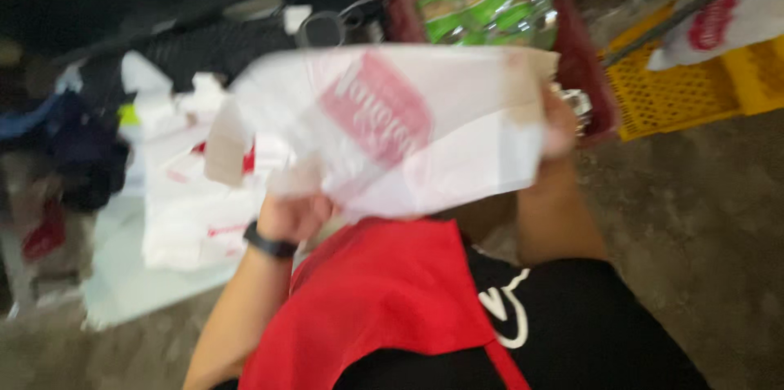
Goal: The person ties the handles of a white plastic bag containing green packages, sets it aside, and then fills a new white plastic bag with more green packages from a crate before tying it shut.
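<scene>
Though blurred, both hands apparently hold a white red-labelled bag.

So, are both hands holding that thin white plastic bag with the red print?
Yes, the left hand grips the thin white plastic bag with red print at its lower corner and the right hand holds its far edge.

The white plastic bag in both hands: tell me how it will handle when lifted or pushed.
The white plastic bag looks thin and see-through, so probably very light. It sags and creases between the left hand and right hand, so likely floppy. The film looks smooth, perhaps slippery.
</scene>
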